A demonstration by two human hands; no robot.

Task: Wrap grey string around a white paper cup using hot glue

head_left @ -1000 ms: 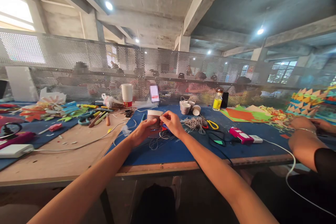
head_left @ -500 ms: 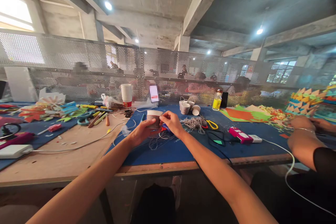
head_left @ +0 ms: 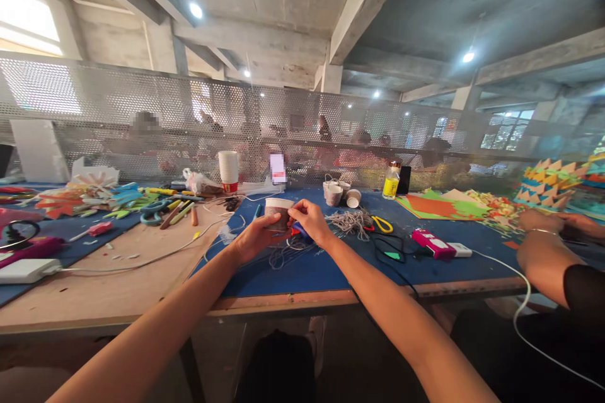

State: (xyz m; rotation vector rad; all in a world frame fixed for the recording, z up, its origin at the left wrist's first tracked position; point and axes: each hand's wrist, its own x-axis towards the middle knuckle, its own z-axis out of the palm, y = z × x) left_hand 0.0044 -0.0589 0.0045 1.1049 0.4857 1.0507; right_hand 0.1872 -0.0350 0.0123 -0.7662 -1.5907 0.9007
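Observation:
My left hand [head_left: 253, 239] grips a paper cup [head_left: 278, 211] wrapped partway in brownish string, held upright just above the blue mat [head_left: 312, 267]. My right hand [head_left: 309, 221] pinches at the cup's right side near the rim, fingers on the string. Loose string [head_left: 283, 257] trails down from the cup onto the mat. A pile of grey string [head_left: 348, 223] lies just right of my right hand, beside yellow-handled scissors [head_left: 382, 223].
A stack of paper cups [head_left: 228, 170], small wrapped cups [head_left: 334, 192], a yellow bottle [head_left: 391, 182], a pink glue gun [head_left: 432, 243] with its white cable and coloured paper [head_left: 437, 204] lie about. A co-worker's hands [head_left: 543, 236] work at the right. A perforated metal screen [head_left: 142, 119] backs the table.
My right hand has shifted slightly down along the cup's side. The cup and my left hand stay almost still.

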